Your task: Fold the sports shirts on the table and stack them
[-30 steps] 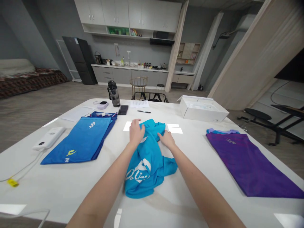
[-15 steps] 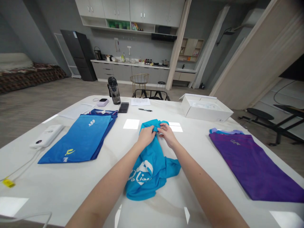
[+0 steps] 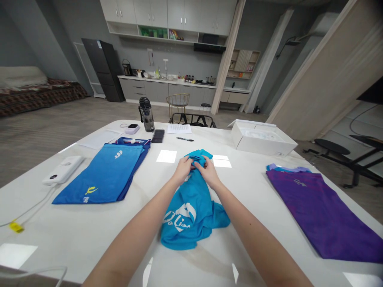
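Note:
A crumpled turquoise T-shirt [image 3: 191, 203] with white lettering lies on the white table [image 3: 245, 235] in front of me. My left hand [image 3: 183, 169] pinches its bunched far end. Close beside it, my right hand [image 3: 208, 171] grips the same gathered cloth, thumb and fingers pressed together. The fingertips are partly tucked into the fabric. To the left is a stack of folded blue shirts [image 3: 104, 171], laid flat. Folded purple clothing [image 3: 320, 211] lies on the right, with lilac and blue collars showing at its far edge.
A white power bank [image 3: 63, 169] with a cable sits at the left. Farther back are a dark water bottle [image 3: 146, 115], a small lilac device [image 3: 132, 128], a printed sheet [image 3: 179, 128] and a pen [image 3: 185, 139]. An open white box [image 3: 263, 139] stands at the back right.
Both hands stay on the turquoise T-shirt; the fingers have shifted, with more cloth gathered up and a flap raised beyond them. The whole view has swung slightly left.

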